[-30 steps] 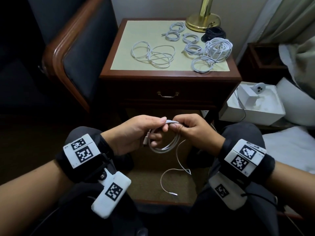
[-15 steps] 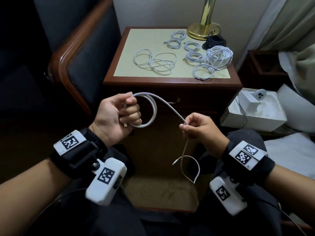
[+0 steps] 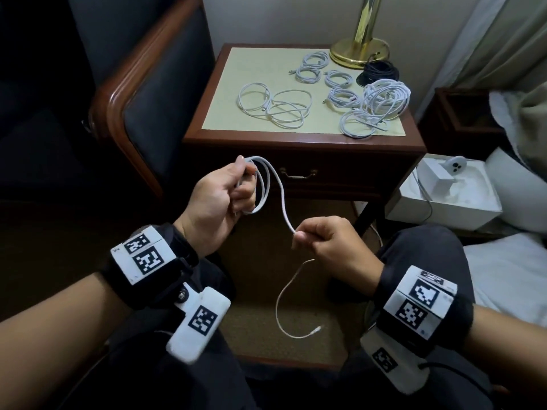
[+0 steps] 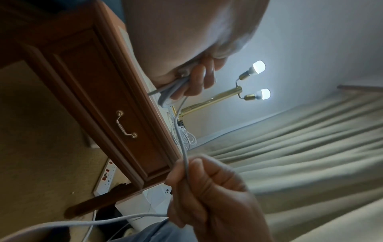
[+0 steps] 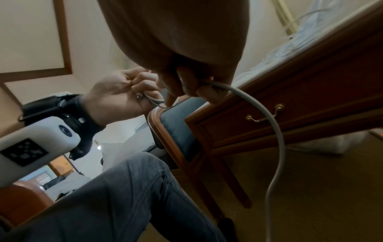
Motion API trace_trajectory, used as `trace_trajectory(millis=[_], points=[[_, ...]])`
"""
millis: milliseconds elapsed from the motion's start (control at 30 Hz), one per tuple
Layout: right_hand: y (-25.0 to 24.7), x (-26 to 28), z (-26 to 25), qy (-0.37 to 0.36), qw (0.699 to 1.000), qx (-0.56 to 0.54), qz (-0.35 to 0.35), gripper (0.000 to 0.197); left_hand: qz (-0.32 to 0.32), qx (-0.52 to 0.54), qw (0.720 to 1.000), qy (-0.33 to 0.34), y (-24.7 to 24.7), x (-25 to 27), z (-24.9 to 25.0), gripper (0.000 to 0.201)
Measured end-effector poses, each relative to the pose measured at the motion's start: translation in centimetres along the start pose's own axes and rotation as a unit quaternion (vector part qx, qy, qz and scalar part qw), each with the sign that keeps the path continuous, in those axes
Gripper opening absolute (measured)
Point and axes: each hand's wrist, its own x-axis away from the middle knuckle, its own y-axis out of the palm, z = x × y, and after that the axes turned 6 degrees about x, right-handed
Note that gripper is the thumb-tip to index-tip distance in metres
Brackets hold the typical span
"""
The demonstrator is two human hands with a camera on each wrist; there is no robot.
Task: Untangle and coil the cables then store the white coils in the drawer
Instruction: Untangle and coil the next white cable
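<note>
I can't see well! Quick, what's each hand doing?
Left hand: closed, gripping the white cable loops.
Right hand: closed, pinching the same cable.

A white cable (image 3: 268,184) is partly looped, its free end dangling, while more white coils (image 3: 310,68) lie above the closed drawer (image 3: 299,176).

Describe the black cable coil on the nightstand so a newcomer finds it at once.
Start at the wooden nightstand and go to its far right corner, where the brass lamp base stands. The black cable coil lies right against that base, just beyond the big loose white bundle. It is the only dark cable; every other coil there is white.
</note>
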Motion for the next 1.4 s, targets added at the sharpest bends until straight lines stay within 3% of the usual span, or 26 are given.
trace_trajectory(millis=[67,200,333,467,633,700,867,1000,1233,1400], points=[[0.2,0.3,-0.4,-0.037,0.999,0.035,-0.019,0.021,0.002,-0.035,0.999,0.013,0.5,0.1,-0.4,0.032],[0.1,0.6,-0.8,-0.084,0.996,0.004,-0.04,0.021,0.013,-0.089,0.996,0.021,0.5,0.1,-0.7,0.031],[-0.4,-0.3,0.5,-0.044,0.999,0.027,-0.012,0.008,0.101,-0.018,0.995,0.012,-1.0,-0.9,0.6,0.034],[-2.0,-2.2,2.7,0.02,0.996,0.004,0.089,0.023,0.19,0.059,0.98,0.015,-3.0,-2.0,1.8,0.036],[-3.1,-2.9,3.9,0.058,0.988,-0.004,0.143,0.024,0.223,0.084,0.97,0.05,-4.0,-2.4,2.5,0.038],[-2.9,-2.7,3.6,0.056,0.99,0.016,0.131,0.026,0.212,0.042,0.974,0.073,-3.6,-2.3,2.3,0.037],[-1.6,-1.4,1.3,-0.017,0.995,0.094,0.016,0.037,0.138,-0.082,0.983,0.088,-2.2,-1.7,0.7,0.032],[-1.0,-0.9,0.0,-0.028,0.999,0.025,-0.038,0.035,0.06,-0.149,0.985,0.068,-1.8,-1.4,0.3,0.031],[-1.4,-0.7,-0.4,0.002,0.995,-0.1,0.015,0.03,-0.029,-0.153,0.988,-0.019,-0.3,0.1,-0.8,0.031],[-1.4,-0.7,-0.6,0.016,0.981,-0.186,0.047,0.031,-0.106,-0.181,0.974,-0.079,0.5,1.1,-1.2,0.028]])
